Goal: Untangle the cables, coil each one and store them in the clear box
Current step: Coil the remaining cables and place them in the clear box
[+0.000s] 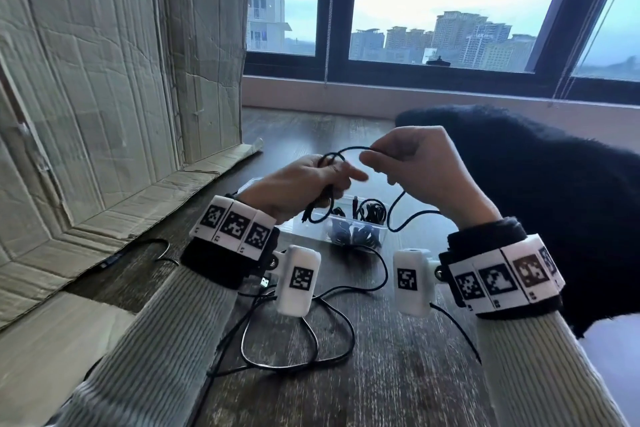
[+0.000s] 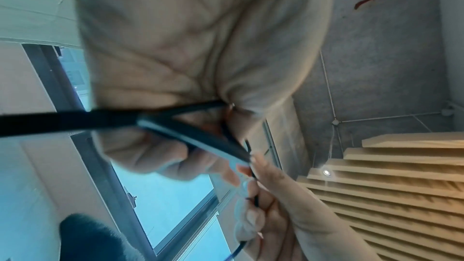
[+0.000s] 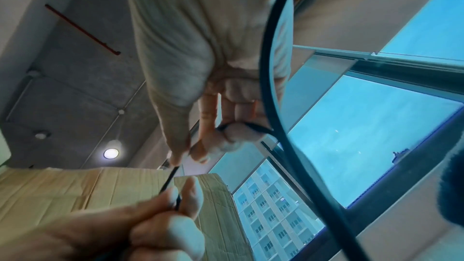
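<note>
Both hands are raised over the table with a thin black cable (image 1: 349,149) strung between them. My left hand (image 1: 304,184) grips a small bunch of its loops, whose ends hang below the fist. My right hand (image 1: 412,163) pinches the cable between thumb and fingers; a long slack strand drops from it toward the table. In the left wrist view the cable (image 2: 75,120) crosses my left palm (image 2: 175,57). In the right wrist view my right fingers (image 3: 185,138) pinch the cable (image 3: 170,178). The clear box (image 1: 346,225) sits under the hands with coiled black cables in it.
More black cable (image 1: 298,340) lies loosely looped on the dark wooden table near me, with a USB plug (image 1: 265,282) beside my left wrist. A large flattened cardboard box (image 1: 104,80) stands at the left. A black fuzzy garment (image 1: 554,201) lies at the right. Windows behind.
</note>
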The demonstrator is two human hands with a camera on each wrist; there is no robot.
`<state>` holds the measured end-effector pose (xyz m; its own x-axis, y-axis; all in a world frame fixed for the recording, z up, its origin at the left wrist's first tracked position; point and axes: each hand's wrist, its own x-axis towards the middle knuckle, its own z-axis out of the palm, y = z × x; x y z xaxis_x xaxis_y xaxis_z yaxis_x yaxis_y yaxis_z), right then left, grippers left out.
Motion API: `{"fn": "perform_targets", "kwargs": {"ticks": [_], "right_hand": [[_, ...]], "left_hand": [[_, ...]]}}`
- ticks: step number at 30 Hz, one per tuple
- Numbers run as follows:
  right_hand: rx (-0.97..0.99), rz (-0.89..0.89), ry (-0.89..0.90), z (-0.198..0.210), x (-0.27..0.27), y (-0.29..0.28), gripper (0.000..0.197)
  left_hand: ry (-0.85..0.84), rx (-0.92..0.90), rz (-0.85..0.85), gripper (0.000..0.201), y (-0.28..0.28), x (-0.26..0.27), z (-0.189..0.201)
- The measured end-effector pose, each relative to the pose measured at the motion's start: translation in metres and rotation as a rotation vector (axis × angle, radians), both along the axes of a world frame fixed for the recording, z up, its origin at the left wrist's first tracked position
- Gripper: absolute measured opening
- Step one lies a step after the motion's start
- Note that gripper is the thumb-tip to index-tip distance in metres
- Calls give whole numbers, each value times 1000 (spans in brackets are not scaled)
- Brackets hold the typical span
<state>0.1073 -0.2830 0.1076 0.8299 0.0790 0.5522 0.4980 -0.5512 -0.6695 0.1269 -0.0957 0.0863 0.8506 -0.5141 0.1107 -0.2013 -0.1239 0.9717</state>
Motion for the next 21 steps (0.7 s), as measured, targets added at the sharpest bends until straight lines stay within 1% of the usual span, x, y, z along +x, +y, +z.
{"fn": "perform_targets", "kwargs": {"ticks": [1, 3, 6, 8, 10, 12, 15, 16, 18, 19, 21], "right_hand": [[22, 31, 25, -1, 1, -1, 9], [94, 69, 58, -2, 3, 1, 6], [188, 105, 45, -7, 4, 15, 7], [156, 84, 33, -13, 4, 27, 8], [71, 19, 10, -20, 3, 36, 15], [2, -30, 1, -25, 5, 43, 27], [-126, 17, 136, -32, 7, 54, 44], [-182, 65, 198, -35, 7, 57, 44], [-315, 176, 316, -42, 7, 61, 38], [-401, 216, 368, -43, 6, 61, 32], [-568, 253, 434, -42, 3, 56, 23]], "left_hand": [[46, -129, 37, 32, 1, 2, 0], [136, -384, 93, 35, 2, 3, 3], [178, -585, 123, 40, -4, 6, 4], [195, -698, 104, 43, -6, 4, 6], [196, -759, 67, 45, -5, 1, 9], [179, -781, 46, 44, -4, 0, 12], [225, -938, 100, 35, -1, 4, 14], [251, -990, 132, 31, 1, 6, 14], [308, -1064, 176, 27, 6, 11, 14], [313, -1075, 194, 26, 11, 14, 14], [259, -1042, 248, 26, 26, 19, 16]]}}
